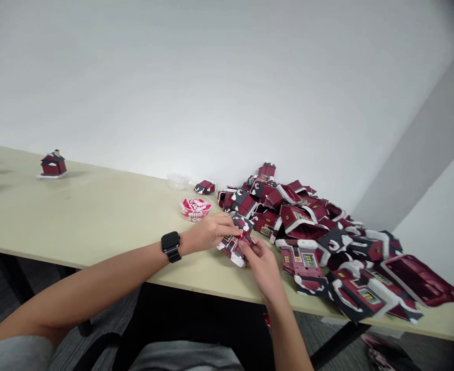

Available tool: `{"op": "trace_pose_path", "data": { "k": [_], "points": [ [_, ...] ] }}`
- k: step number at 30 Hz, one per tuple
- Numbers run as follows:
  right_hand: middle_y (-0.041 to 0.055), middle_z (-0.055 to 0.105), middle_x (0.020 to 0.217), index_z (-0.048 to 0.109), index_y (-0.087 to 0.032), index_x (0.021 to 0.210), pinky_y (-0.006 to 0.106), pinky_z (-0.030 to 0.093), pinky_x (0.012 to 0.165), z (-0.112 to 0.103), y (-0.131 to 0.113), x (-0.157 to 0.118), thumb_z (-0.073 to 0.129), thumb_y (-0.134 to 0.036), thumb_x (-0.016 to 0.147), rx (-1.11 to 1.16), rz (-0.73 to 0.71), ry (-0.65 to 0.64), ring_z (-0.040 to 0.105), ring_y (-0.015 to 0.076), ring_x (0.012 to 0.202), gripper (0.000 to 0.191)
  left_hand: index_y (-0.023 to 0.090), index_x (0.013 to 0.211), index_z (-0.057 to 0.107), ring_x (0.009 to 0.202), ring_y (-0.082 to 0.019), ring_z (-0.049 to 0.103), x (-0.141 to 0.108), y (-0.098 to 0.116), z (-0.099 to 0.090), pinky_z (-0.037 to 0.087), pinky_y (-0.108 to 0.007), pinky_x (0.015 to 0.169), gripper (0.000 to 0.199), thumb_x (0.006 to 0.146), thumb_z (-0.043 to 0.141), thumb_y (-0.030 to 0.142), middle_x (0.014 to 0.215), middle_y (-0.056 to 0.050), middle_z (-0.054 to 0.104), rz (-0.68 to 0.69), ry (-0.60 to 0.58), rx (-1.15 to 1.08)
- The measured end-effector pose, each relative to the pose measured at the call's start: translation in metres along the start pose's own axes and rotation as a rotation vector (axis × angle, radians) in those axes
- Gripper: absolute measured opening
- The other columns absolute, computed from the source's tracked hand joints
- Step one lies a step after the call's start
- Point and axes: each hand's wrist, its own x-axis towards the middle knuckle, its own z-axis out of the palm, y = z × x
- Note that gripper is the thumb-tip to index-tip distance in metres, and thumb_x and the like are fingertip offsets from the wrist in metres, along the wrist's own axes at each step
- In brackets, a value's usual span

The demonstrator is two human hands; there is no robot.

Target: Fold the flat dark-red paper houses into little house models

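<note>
Both my hands work together over the table's front edge. My left hand point(209, 232) and my right hand point(261, 265) grip a small model house piece point(232, 246) in dark red, black and white, its exact shape partly hidden by my fingers. Just beyond them, a large heap of similar flat house parts point(307, 226) spreads to the right, almost touching my right hand. A round transparent dish of red-and-white pieces point(195, 207) lies just past my left fingers.
An assembled red house model point(52, 165) stands on a white base at the far left, and another is cut off by the left border. A small transparent container point(178, 181) sits against the white wall. A black watch point(171, 246) circles my left wrist.
</note>
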Motion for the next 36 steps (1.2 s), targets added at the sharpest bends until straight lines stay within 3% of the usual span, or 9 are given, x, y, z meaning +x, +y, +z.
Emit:
{"op": "trace_pose_path", "data": {
  "k": [4, 9, 17, 25, 30, 33, 36],
  "points": [
    [0.0092, 0.078, 0.100, 0.064, -0.018, 0.108, 0.033, 0.057, 0.074, -0.001, 0.003, 0.001, 0.084, -0.058, 0.071, 0.007, -0.008, -0.011, 0.073, 0.0270, 0.091, 0.058, 0.017, 0.114, 0.074, 0.097, -0.021, 0.064, 0.000, -0.001, -0.004, 0.056, -0.035, 0.084, 0.034, 0.097, 0.049, 0.002, 0.102, -0.010, 0.076, 0.082, -0.037, 0.059],
    [0.0102, 0.078, 0.104, 0.063, -0.018, 0.114, 0.036, 0.058, 0.077, -0.003, 0.007, 0.003, 0.081, -0.057, 0.075, -0.011, -0.049, -0.007, 0.074, 0.0274, 0.094, 0.058, 0.018, 0.114, 0.074, 0.097, -0.021, 0.063, 0.000, 0.003, -0.007, 0.055, -0.036, 0.086, 0.034, 0.095, 0.050, 0.001, 0.107, -0.009, 0.076, 0.069, -0.076, 0.083],
    [0.0107, 0.078, 0.107, 0.067, -0.020, 0.113, 0.045, 0.060, 0.088, -0.005, 0.009, 0.002, 0.079, -0.054, 0.076, -0.134, -0.151, 0.046, 0.074, 0.0310, 0.100, 0.051, 0.019, 0.106, 0.077, 0.089, -0.018, 0.064, -0.003, 0.003, 0.001, 0.055, -0.031, 0.079, 0.036, 0.092, 0.052, -0.002, 0.097, -0.006, 0.077, -0.006, 0.037, -0.009],
    [0.0118, 0.077, 0.112, 0.066, -0.020, 0.115, 0.040, 0.061, 0.083, -0.004, 0.002, -0.004, 0.076, -0.054, 0.080, -0.258, -0.202, 0.034, 0.075, 0.0293, 0.098, 0.050, 0.021, 0.099, 0.079, 0.086, -0.017, 0.064, -0.006, -0.002, 0.004, 0.055, -0.029, 0.076, 0.037, 0.091, 0.052, -0.002, 0.090, -0.004, 0.077, -0.032, 0.059, -0.002],
    [0.0136, 0.078, 0.108, 0.064, -0.019, 0.115, 0.040, 0.060, 0.081, -0.003, -0.002, -0.006, 0.074, -0.056, 0.080, -0.387, -0.231, 0.046, 0.075, 0.0305, 0.097, 0.052, 0.020, 0.089, 0.079, 0.077, -0.015, 0.063, -0.003, -0.002, 0.001, 0.050, -0.028, 0.072, 0.031, 0.092, 0.053, 0.003, 0.081, -0.003, 0.073, -0.169, 0.065, -0.087],
    [0.0132, 0.077, 0.110, 0.061, -0.020, 0.118, 0.042, 0.059, 0.086, -0.002, -0.001, -0.006, 0.075, -0.054, 0.080, -0.309, -0.226, 0.045, 0.074, 0.0297, 0.099, 0.054, 0.019, 0.090, 0.075, 0.086, -0.018, 0.063, 0.003, 0.002, -0.003, 0.051, -0.031, 0.079, 0.003, 0.088, 0.073, 0.021, 0.088, -0.004, 0.071, -0.315, 0.120, -0.198],
    [0.0116, 0.076, 0.116, 0.059, -0.022, 0.120, 0.041, 0.059, 0.090, 0.002, -0.001, -0.007, 0.078, -0.049, 0.080, -0.204, -0.224, -0.002, 0.073, 0.0280, 0.103, 0.052, 0.018, 0.109, 0.067, 0.103, -0.023, 0.063, 0.008, 0.004, 0.001, 0.051, -0.034, 0.087, 0.037, 0.086, 0.077, 0.045, 0.113, -0.010, 0.069, -0.506, 0.247, -0.341]
  ]
}}
